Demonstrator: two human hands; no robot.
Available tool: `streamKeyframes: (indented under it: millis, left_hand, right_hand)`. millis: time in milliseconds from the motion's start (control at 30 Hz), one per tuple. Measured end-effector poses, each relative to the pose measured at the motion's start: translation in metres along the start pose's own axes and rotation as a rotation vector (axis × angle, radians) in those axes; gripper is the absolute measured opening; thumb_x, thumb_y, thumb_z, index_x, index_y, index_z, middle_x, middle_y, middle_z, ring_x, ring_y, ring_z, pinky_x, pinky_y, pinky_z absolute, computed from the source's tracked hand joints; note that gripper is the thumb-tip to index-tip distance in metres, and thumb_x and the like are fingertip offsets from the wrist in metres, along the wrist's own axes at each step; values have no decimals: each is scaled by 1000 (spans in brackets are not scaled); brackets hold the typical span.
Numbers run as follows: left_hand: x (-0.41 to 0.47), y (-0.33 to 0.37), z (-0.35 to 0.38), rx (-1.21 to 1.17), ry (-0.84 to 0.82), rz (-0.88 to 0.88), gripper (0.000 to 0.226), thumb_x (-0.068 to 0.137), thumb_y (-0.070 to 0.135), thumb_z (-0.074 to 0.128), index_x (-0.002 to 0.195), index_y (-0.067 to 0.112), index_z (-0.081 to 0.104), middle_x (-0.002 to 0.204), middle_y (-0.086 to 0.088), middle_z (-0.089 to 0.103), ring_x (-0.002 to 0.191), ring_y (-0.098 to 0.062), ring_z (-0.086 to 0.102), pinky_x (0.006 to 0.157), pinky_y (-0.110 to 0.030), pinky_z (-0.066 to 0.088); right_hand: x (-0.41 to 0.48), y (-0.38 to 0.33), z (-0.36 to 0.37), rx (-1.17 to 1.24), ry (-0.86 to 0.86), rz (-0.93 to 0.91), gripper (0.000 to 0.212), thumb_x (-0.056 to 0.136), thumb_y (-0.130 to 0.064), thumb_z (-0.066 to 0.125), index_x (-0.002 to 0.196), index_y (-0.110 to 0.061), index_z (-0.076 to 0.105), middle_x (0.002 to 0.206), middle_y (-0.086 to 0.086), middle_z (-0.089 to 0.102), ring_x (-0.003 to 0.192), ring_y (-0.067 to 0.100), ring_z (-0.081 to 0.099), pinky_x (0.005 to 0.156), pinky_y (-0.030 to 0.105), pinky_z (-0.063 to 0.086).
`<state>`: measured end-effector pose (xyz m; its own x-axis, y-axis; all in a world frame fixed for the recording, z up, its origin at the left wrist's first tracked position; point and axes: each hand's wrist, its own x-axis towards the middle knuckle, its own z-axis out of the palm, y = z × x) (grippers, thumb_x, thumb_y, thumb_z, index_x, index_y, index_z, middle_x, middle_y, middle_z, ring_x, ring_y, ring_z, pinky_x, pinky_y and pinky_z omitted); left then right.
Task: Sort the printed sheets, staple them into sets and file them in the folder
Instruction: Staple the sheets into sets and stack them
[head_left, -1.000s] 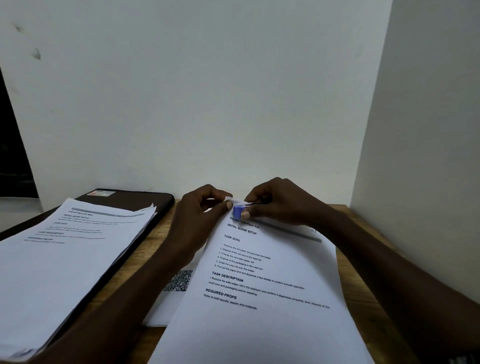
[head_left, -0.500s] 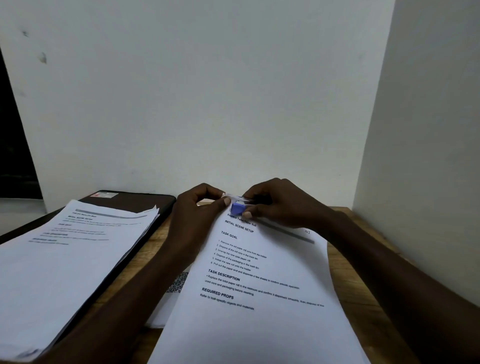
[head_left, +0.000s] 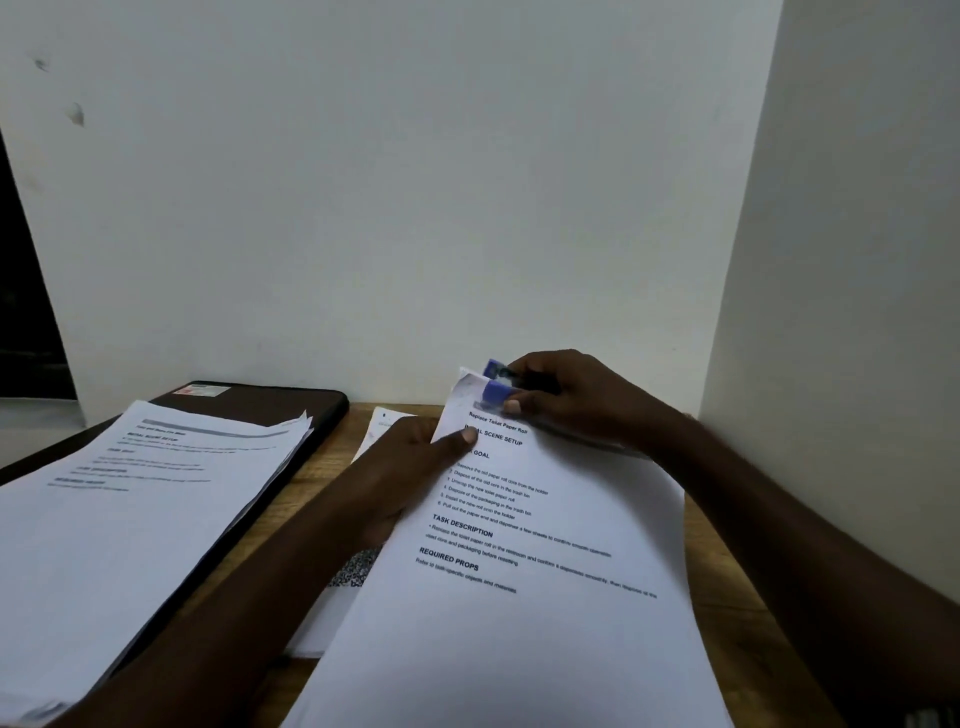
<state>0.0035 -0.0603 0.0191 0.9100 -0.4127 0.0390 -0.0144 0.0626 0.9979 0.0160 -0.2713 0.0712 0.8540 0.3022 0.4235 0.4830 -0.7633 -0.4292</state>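
Right grip (head_left: 571, 400) round stapler (head_left: 496, 391) on sheets (head_left: 519, 623)

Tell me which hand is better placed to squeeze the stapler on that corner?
The right, probably. The right hand grips the blue stapler, whose mouth sits at the top corner of the sheets. The left hand pinches those sheets lower down, thumb on the print, holding them steady.

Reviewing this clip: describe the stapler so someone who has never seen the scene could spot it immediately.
Start at the wooden table, then the printed sheet headed Replace Toilet Paper Roll in the middle. At its top left corner the right hand grips the small blue stapler; it is the only blue thing among white paper and the dark brown folder.
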Motion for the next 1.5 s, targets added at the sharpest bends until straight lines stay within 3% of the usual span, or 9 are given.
streamKeyframes:
  millis: [267,500,733,833,967,1133,1267,1367,1500]
  left_hand:
    - [4,-3,-8,119,124,137,25,101,16,54,107,-2,70,106,-21,73,102,-40,70,97,-60,50]
    - [4,-7,-6,151,29,80,27,99,23,56,109,3,71,108,-18,74,102,-37,70,99,-58,50]
    - [6,-9,-5,125,52,76,28,99,21,56,108,-2,68,103,-19,75,99,-38,71,92,-51,56]
    - [7,-9,-8,126,81,134,26,99,21,56,105,0,70,103,-19,75,97,-37,72,90,-49,56]
    - [9,2,-18,48,227,281,23,99,21,54,99,4,70,97,-15,76,87,-29,73,82,-43,58]
    - [8,17,-31,-91,394,371,20,100,22,54,100,8,69,95,-10,77,87,-26,73,75,-37,60]
    - [-4,44,-17,-143,371,439,18,100,20,53,99,11,68,88,-3,78,79,-17,75,61,-28,59]
    - [-15,71,1,-102,311,514,25,99,26,56,107,6,69,104,-13,76,93,-27,74,77,-38,61]
    - [-28,111,31,-33,257,593,21,94,23,64,107,7,68,99,-10,76,92,-28,73,78,-38,61]
  right_hand:
    - [0,17,-29,264,432,146,26,81,-38,76,98,-23,65,73,-9,56,67,7,49,66,23,39]
    - [3,-14,-8,-19,238,-85,17,88,-22,70,100,-10,73,104,-1,74,97,11,66,89,23,47]
    - [5,-13,14,-202,108,-122,21,83,-19,60,63,-23,53,66,-7,62,62,6,54,63,32,44]
    - [6,-11,-8,-77,316,-132,16,80,-21,67,94,-29,70,108,-10,73,101,11,68,87,28,51]
    - [-13,-9,-58,145,644,133,20,83,-38,74,98,-25,71,95,-6,71,83,5,62,74,11,42]
    - [-52,3,-38,420,519,355,56,68,-62,76,110,-25,68,76,-10,62,65,4,54,63,20,40]
    - [-68,-2,-27,715,260,343,31,76,-37,82,93,-14,70,75,-3,72,70,19,67,62,25,55]
    - [-75,-8,-33,864,350,282,23,77,-26,81,93,-11,73,92,11,74,88,31,69,85,42,55]
    - [-81,-21,-54,719,603,184,13,82,-20,78,86,-11,69,86,9,74,78,22,67,78,43,55]
